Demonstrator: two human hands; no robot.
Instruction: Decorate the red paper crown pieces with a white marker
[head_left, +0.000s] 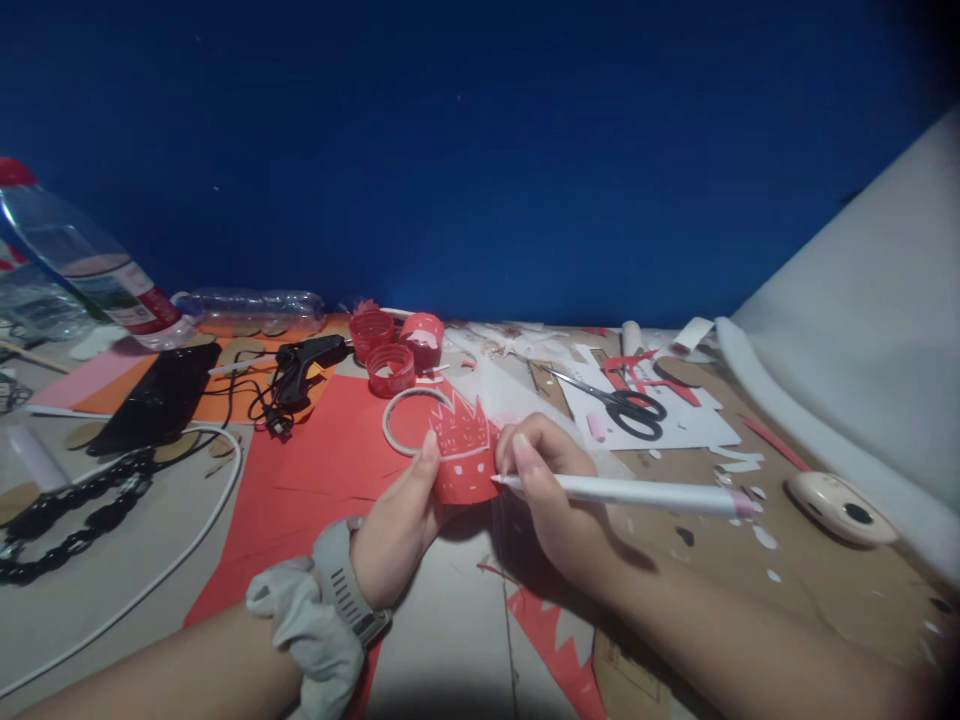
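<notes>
My left hand (405, 520) pinches the left side of a small red paper crown (465, 470), its thumb on the front. White lines and dots decorate the crown, and its top edge is cut into spikes. In my right hand (551, 490) is a white marker (645, 492) with a pink end, lying almost level. The marker's tip is at the crown's right edge; whether it touches cannot be made out. Behind the crown lies a white ring (405, 420) on a red paper sheet (300, 510).
Several red bottle-cap-like rings (391, 370) stand beyond the crown. A black glue gun (311, 365) and a plastic bottle (112, 280) are at left. Black-handled scissors (634, 412) lie on white paper at right, near paper scraps and a cream rounded device (840, 508). A blue wall stands behind.
</notes>
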